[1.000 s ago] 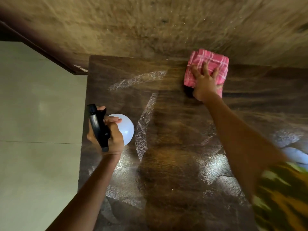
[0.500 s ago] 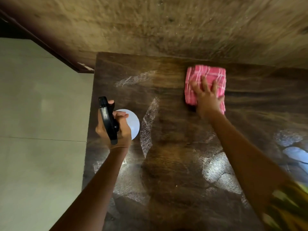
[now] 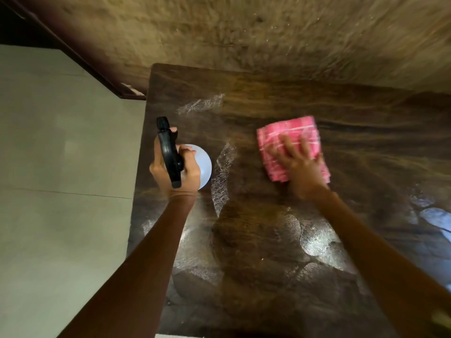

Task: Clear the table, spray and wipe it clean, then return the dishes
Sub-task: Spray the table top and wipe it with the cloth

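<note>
Head-camera view: a dark, glossy wooden table (image 3: 256,252) is seen from above, set against a rough wall (image 3: 268,32) at the far side, with pale floor (image 3: 61,167) to the left. A pink checked cloth (image 3: 292,137), folded into a thick pad, is laid on the far middle of the tabletop. It is pressed down by the right hand (image 3: 300,169), whose fingers are spread flat across it; nothing is gripped, and both cloth and hand are blurred. A spray bottle (image 3: 203,164) is held near the left edge by the left hand (image 3: 185,172), the fingers curled round its neck just beneath the black trigger head (image 3: 168,154). Whether the bottle's base is touching the table cannot be told. Whitish wet streaks (image 3: 222,174) are seen between bottle and cloth, and broader smears on the near part of the top. From these marks and the pressed cloth, the wiping step is judged to be in hand. The cloth is judged soft, light and limp. It is best driven by a flat palm over its middle, so that the folds are kept together, and some drag is to be expected once it is damp. The bottle is judged to be light, rigid plastic, possibly slippery if wet, and is best taken at the neck, where the trigger can be reached.
</note>
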### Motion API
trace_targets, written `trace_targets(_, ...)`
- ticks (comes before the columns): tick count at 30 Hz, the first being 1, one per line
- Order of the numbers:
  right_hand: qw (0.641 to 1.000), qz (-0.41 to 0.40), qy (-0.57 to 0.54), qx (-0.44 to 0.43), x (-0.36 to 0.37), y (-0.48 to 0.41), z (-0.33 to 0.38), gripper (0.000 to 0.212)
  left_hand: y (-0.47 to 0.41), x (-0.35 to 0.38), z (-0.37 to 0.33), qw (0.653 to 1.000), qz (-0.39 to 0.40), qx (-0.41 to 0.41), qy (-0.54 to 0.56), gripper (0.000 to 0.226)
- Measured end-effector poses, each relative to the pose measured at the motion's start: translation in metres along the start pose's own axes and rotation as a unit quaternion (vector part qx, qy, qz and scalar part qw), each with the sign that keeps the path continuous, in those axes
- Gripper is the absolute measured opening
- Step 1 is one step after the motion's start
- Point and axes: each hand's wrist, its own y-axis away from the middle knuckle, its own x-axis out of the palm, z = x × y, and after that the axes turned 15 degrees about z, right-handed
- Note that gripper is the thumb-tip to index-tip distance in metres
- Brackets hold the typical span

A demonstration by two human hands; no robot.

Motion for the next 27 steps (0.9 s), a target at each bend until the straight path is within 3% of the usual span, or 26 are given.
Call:
trace_targets(3,0.99,0.011,-0.101,0.093,-0.03,-0.009,-0.024,0.091,0.0,0.0,-0.001,1.0,0.007,-0.015,0.012,0.049)
trace_targets(6,0.988,0.008,-0.118,0.098,-0.052,-0.038,0.009,0.091,0.0,-0.002,-0.004,0.999,0.012,-0.034,0.019,0.053)
trace_targets(11,0.998,-0.011,0.038,-0.042,0.004,-0.004,0.068,0.086,0.001,-0.006,-0.007,0.999,0.029,-0.016,-0.024,0.049)
trace_targets(15,0.989,0.003,0.095,-0.109,0.081,0.064,0.042,0.097,0.005,-0.008,-0.016,0.998,0.027,-0.049,0.018,0.041)
trace_targets(18,0.998,0.001,0.064,-0.028,0.09,0.088,-0.003,0.099,0.011,-0.013,-0.021,0.998,0.016,-0.051,0.025,0.033)
trace_targets(22,0.996,0.002,-0.066,0.067,0.048,0.056,-0.021,0.09,0.037,-0.031,-0.02,0.999,0.008,-0.046,0.005,0.032)
trace_targets(24,0.992,0.001,-0.101,0.075,0.027,0.038,0.008,0.089,0.052,-0.041,-0.019,0.999,0.004,-0.052,0.016,0.032)
trace_targets(27,0.999,-0.009,-0.051,0.006,0.033,0.034,0.063,0.086,0.076,-0.057,-0.023,0.997,-0.016,-0.068,0.022,0.032)
